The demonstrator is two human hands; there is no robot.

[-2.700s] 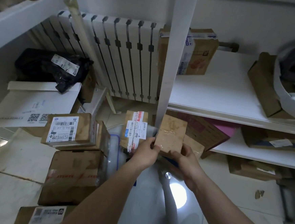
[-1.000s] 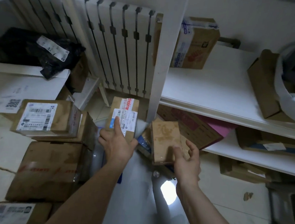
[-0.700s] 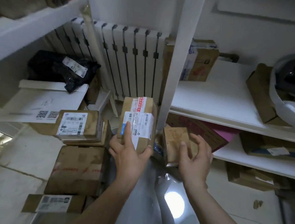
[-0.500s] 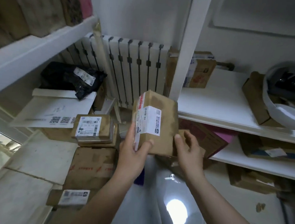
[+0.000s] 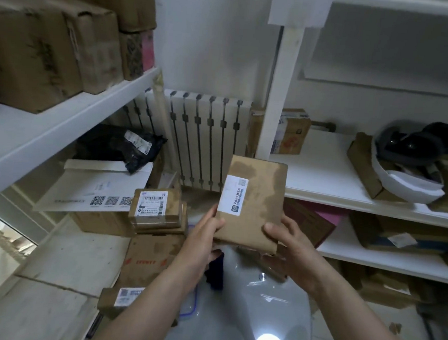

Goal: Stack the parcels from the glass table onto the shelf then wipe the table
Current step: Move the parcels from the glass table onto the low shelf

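Cardboard parcel (image 5: 255, 199) clamped between left hand (image 5: 201, 237) and right hand (image 5: 292, 245), beside white shelf (image 5: 324, 177) holding boxes (image 5: 290, 132).

Both arms in shot now: my left forearm (image 5: 153, 298) and right forearm (image 5: 353, 314) are bare from the bottom edge up to the wrists. My left hand (image 5: 201, 237) and right hand (image 5: 289, 244) are bare too, fingers uncovered.

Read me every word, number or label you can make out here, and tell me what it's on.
Nothing can be quoted with confidence.
held parcel, white label: Chinese characters and a small code, too blurred.
small box, barcode label: digits too small.
white mailer: three QR codes, print illegible.
brown carton: red lettering, blurred.
black bag, label: too small.
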